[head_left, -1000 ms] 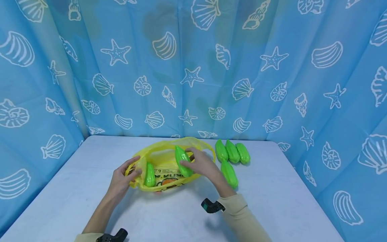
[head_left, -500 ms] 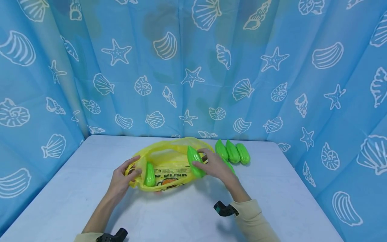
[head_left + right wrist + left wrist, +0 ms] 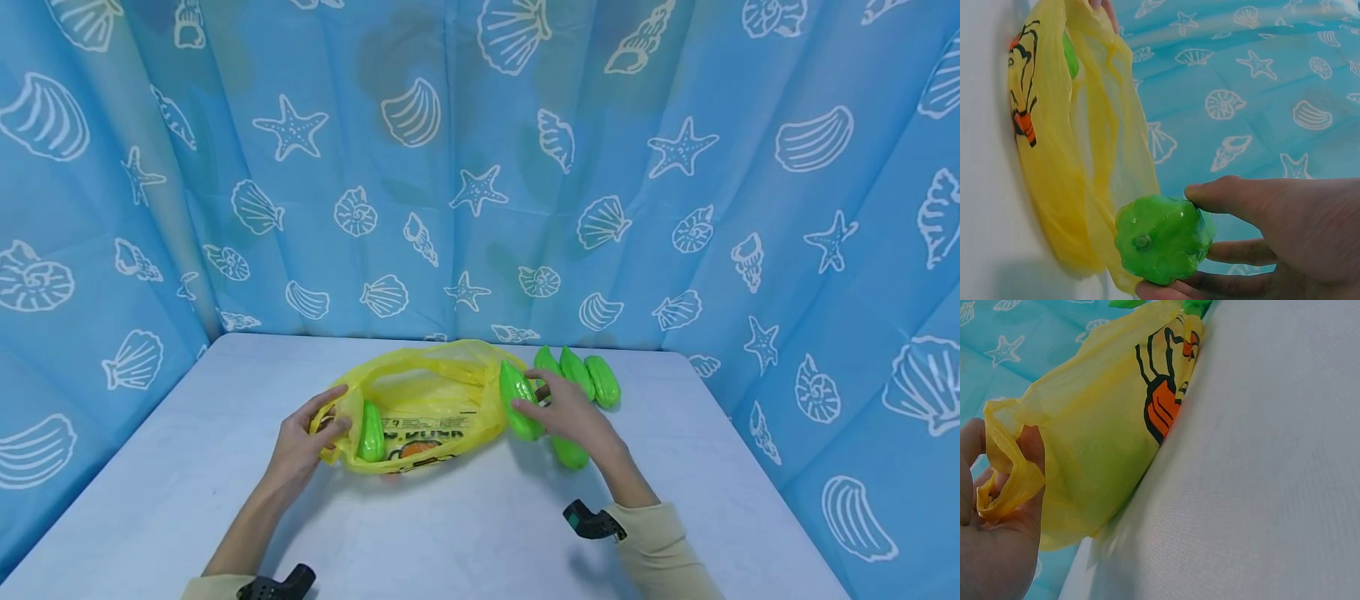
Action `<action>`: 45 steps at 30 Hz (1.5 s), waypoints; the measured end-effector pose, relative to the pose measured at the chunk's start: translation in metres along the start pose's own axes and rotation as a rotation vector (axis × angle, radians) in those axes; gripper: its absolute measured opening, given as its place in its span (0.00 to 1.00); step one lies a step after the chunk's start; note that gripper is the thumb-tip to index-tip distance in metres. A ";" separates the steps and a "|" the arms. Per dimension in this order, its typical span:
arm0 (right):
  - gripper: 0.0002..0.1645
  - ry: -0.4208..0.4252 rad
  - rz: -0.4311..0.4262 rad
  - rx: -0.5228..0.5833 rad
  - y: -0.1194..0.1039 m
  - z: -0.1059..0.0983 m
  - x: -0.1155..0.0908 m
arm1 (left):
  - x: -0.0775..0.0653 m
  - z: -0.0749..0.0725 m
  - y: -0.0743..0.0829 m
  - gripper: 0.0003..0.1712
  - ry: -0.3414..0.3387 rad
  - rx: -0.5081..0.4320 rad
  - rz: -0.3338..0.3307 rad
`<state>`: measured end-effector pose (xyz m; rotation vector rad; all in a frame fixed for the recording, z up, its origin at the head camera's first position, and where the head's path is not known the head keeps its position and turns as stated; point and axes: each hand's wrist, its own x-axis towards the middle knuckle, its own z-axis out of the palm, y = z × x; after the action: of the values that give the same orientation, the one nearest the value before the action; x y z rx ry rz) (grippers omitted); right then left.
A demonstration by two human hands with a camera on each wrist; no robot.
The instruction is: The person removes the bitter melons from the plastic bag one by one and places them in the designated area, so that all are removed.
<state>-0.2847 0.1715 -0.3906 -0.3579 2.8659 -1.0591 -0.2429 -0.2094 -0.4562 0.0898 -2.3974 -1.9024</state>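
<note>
A yellow plastic bag point(image 3: 491, 408) lies with its mouth spread wide, printed in black and orange. My left hand point(image 3: 294, 446) grips its left edge, and in the left wrist view the bag's handle point(image 3: 1016, 487) is bunched between thumb and fingers. Inside, at the left end, lies a glossy green ridged gourd point(image 3: 372, 433). My right hand point(image 3: 577, 421) pinches another such green gourd point(image 3: 519, 400) by its sides, just off the bag's right rim. The right wrist view shows the held gourd point(image 3: 1163, 240) end on, its lobes and small round stem facing the camera.
Three more green gourds stand side by side behind my right hand, the rightmost gourd point(image 3: 602, 382) fully seen. One further gourd point(image 3: 570, 454) lies partly hidden under that hand. The white table point(image 3: 450, 533) meets a blue shell-patterned curtain point(image 3: 480, 242).
My right hand has carried its gourd rightward, from over the bag's mouth to beyond the right rim. The left hand, the bag and the gourd inside have stayed put.
</note>
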 end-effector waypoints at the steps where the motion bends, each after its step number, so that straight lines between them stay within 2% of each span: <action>1: 0.40 0.005 0.002 -0.016 0.001 -0.001 0.000 | 0.000 0.000 0.000 0.33 0.000 -0.003 0.001; 4: 0.40 0.011 0.009 -0.045 0.005 -0.006 -0.003 | 0.001 0.000 0.000 0.33 -0.002 -0.012 -0.001; 11: 0.40 -0.014 0.046 -0.011 0.016 -0.017 -0.009 | 0.001 0.000 0.000 0.34 -0.007 -0.029 -0.012; 23: 0.42 0.005 0.088 -0.010 0.037 -0.032 -0.014 | 0.001 0.000 0.000 0.33 -0.006 -0.054 0.000; 45: 0.44 0.010 0.151 -0.035 0.070 -0.047 -0.019 | 0.003 0.002 0.000 0.33 0.009 0.002 -0.034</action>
<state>-0.2870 0.2576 -0.4007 -0.1360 2.8700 -0.9879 -0.2461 -0.2078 -0.4569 0.1402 -2.4070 -1.9098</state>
